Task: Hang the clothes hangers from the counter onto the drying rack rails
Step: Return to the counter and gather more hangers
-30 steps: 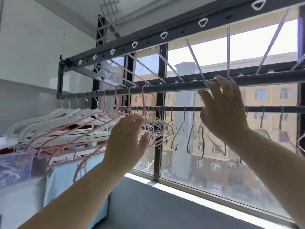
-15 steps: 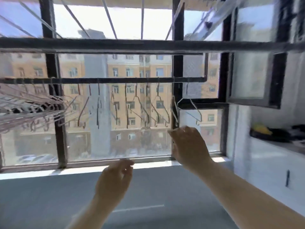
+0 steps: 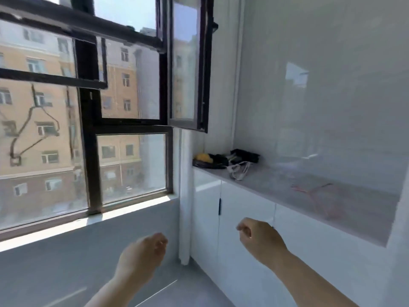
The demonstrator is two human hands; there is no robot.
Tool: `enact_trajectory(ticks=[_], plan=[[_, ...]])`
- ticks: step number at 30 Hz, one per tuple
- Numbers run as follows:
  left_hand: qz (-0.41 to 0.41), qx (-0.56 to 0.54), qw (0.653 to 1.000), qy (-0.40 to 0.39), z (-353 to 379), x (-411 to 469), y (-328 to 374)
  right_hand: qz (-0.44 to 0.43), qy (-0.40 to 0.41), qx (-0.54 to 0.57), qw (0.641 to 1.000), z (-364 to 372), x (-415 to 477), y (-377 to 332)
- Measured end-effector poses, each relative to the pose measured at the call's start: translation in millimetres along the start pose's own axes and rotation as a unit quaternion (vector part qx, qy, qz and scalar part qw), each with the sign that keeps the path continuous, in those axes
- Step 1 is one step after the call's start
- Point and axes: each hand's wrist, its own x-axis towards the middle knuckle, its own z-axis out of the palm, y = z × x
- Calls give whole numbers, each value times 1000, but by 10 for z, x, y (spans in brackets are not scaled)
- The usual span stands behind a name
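Note:
Thin pink hangers (image 3: 316,196) lie on the grey counter (image 3: 276,185) in the wall niche at the right. A white hanger (image 3: 240,170) lies further back on the same counter. My left hand (image 3: 141,255) and my right hand (image 3: 261,240) hang low in front of me with loosely curled fingers and hold nothing. Both are well below and left of the counter. A dark drying rack rail (image 3: 51,79) crosses the window at the upper left, and a hanger (image 3: 33,127) dangles from it, blurred.
A pile of dark and yellow items (image 3: 221,159) sits at the counter's far end. White cabinet doors (image 3: 232,218) stand under the counter. An open window sash (image 3: 188,63) juts inward above the counter's end. A grey ledge (image 3: 66,251) runs under the window.
My view has swung right from the rack to the counter. Both hands have left the rail and hangers and dropped low, empty.

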Motion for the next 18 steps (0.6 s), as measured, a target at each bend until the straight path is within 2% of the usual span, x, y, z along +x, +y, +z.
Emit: enact_trajectory(ticks=[8, 14, 18], plan=[[120, -69, 988, -66, 1107, 488, 1323, 190, 42, -28, 980, -270, -341, 1670], [209, -108, 968, -88, 1981, 1011, 2039, 246, 55, -43, 967, -324, -221, 2419], [241, -133, 957, -96, 2493, 1543, 2549, 253, 87, -61, 962, -356, 279, 2945]])
